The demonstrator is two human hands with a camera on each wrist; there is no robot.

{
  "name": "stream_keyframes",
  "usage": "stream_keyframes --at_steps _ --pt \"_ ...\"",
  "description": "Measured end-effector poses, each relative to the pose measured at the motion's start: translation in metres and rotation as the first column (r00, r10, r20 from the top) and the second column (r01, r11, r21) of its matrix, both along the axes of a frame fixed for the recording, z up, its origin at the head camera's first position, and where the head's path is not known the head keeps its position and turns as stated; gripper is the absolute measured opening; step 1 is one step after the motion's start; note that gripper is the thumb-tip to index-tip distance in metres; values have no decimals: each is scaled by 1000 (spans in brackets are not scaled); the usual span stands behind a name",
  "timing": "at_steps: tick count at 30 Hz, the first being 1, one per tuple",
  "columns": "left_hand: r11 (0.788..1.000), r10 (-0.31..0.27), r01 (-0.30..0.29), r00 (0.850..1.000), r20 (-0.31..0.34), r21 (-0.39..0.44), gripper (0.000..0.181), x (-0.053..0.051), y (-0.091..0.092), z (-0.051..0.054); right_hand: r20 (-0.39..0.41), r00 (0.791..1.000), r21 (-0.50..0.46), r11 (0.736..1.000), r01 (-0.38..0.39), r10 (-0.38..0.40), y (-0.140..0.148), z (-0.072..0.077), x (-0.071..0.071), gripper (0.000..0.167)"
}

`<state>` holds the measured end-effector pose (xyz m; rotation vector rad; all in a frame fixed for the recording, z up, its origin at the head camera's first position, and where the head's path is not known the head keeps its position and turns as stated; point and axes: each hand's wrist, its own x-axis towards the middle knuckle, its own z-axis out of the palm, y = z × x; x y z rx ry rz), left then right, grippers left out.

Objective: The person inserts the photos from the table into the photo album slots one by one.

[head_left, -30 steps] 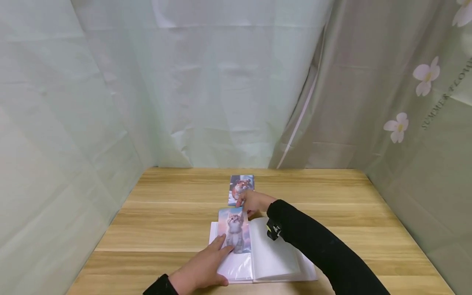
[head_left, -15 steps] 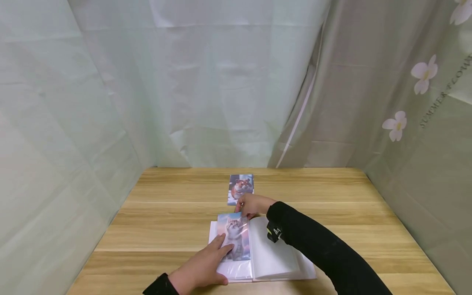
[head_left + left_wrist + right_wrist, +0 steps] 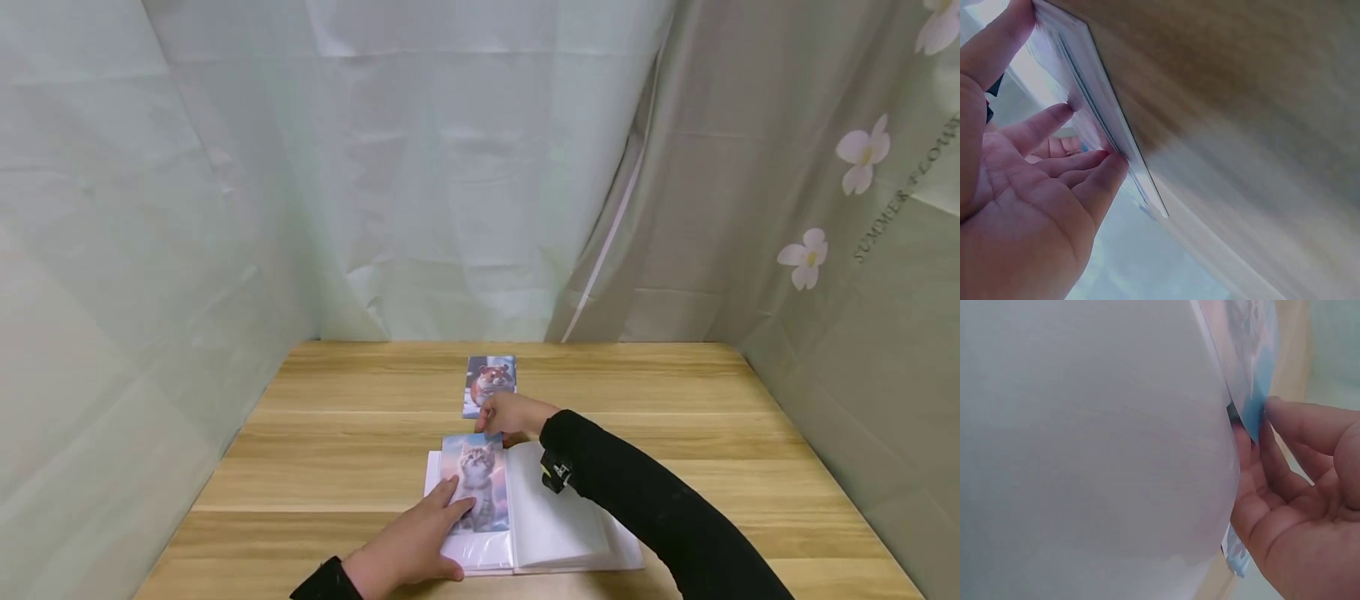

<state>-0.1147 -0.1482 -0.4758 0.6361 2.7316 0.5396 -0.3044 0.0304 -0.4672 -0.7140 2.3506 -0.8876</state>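
Note:
An open white photo album (image 3: pixel 562 517) lies near the table's front edge. On its left page is a kitten photo (image 3: pixel 477 471), its lower part in a clear sleeve and its top edge sticking out past the page. My right hand (image 3: pixel 516 415) pinches the photo's top right corner; in the right wrist view, thumb and fingers meet on the blue corner of the photo (image 3: pixel 1254 375). My left hand (image 3: pixel 416 537) rests at the album's left side, spread fingers touching the page and photo. In the left wrist view its fingertips (image 3: pixel 1113 164) press along the album's edge.
Behind the album a hamster photo (image 3: pixel 490 379) lies flat on the wooden table (image 3: pixel 360 450), its lower right corner partly covered by my right hand. Pale curtains (image 3: pixel 450 192) hang around the back and sides. The album's right page stands slightly raised.
The kitten photo has slid down toward me along the left page, with my right hand following at its top corner. My left hand stays in place. Over the last half second little has moved.

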Motion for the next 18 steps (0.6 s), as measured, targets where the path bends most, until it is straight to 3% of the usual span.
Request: stream_keyframes --at_steps 7,18 --pt "1000 4 -4 1000 1 0 87 0 -2 -2 -149 984 -20 995 -102 98 -7 -1 -2 10" --pt "1000 8 -8 1000 -3 7 86 1 -2 -3 -166 976 -28 989 -148 142 -15 -7 -3 12"
